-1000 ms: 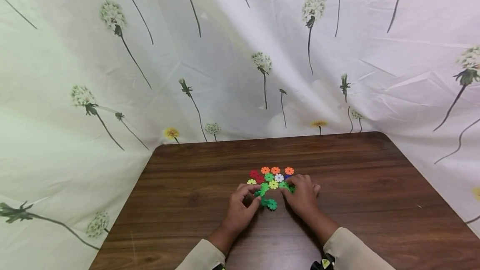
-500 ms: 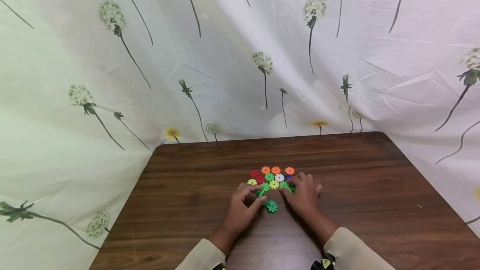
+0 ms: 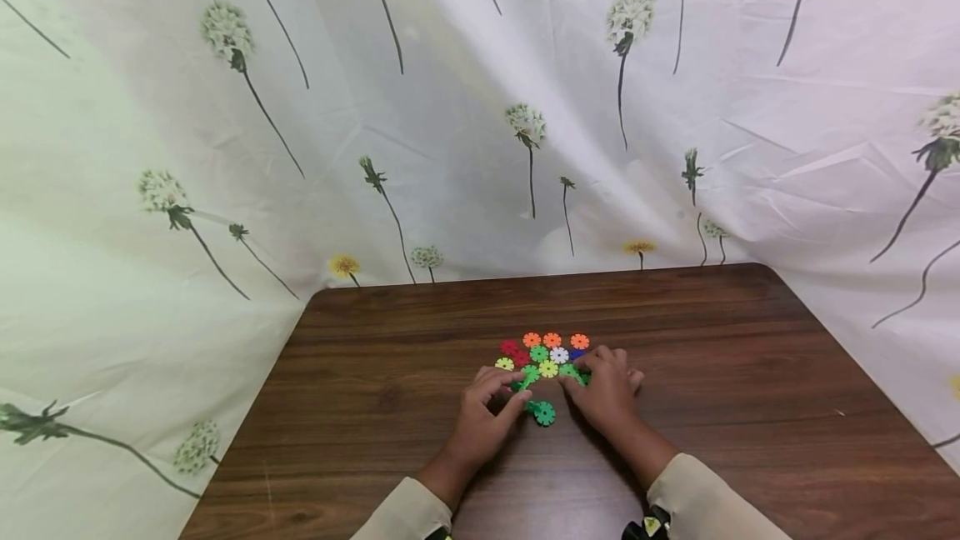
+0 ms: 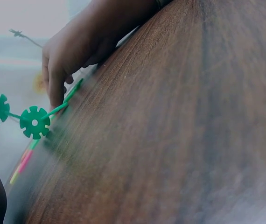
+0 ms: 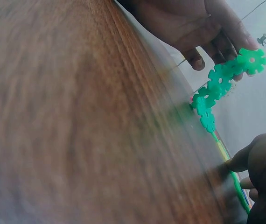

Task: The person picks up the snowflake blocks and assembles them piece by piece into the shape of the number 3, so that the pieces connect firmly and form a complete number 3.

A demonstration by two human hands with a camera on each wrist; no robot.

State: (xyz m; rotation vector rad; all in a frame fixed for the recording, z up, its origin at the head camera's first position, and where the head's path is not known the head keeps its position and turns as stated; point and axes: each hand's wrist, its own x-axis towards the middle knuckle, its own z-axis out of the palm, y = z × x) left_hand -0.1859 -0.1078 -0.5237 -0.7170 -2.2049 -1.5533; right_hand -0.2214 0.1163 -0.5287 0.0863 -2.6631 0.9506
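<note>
My left hand pinches one end of a chain of dark green notched interlocking discs between thumb and fingers, tilted up off the table. One disc of that chain shows to the right of the thumb in the head view. My right hand holds a green notched disc at the near right edge of a flat, joined patch, thumb on the near side and a finger on the far side. A yellow disc and a lighter green disc lie between the hands. The fingers partly hide the joints.
Behind the hands the patch continues with orange discs, a white disc, red discs and a blue disc. Under everything is a brown wooden table, and a flower-print cloth hangs beyond its far edge.
The left thumb has shifted slightly to the right, covering more of the dark green chain, whose end disc has tipped slightly nearer. The right hand and patch have barely moved.
</note>
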